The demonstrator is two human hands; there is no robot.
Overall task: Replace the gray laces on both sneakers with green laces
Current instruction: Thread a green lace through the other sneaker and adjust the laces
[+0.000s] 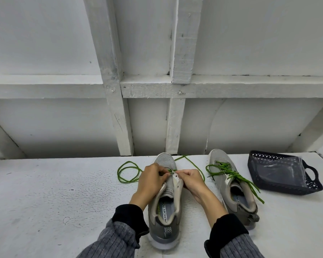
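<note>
1. A white painted wall (45, 43) with thick wooden framing beams (112, 81) fills the upper half of the view, directly behind the work surface.
2. The white table (45, 192) has a rough, scuffed top and carries everything else.
3. A dark perforated basket (280, 187) lies tipped at the right end of the table, its handle toward the right edge, with a clear plastic bag (280, 170) inside it.
4. The near sneaker (166, 211), gray with a pale sole, stands in the middle of the table with its toe toward the wall and its heel toward the person; "MEMORY FOAM" lettering shows partly on the insole.
5. The second sneaker (229, 183) stands just to the right, also toe toward the wall, already threaded with a green lace (229, 172) whose loose ends trail over its right side onto the table.
6. The left hand (151, 180) has its fingers curled and pinches the other green lace (127, 170) at the lower eyelets of the near sneaker.
7. The right hand (191, 180) also has curled fingers, gripping the right eyelet flap of the near sneaker and the lace where it crosses.
8. That lace's free length loops on the table to the left of the toe, and another strand runs off behind the toe toward the right.
9. Both wrists wear black cuffs (128, 215) under ribbed gray sleeves (110, 243).
</note>
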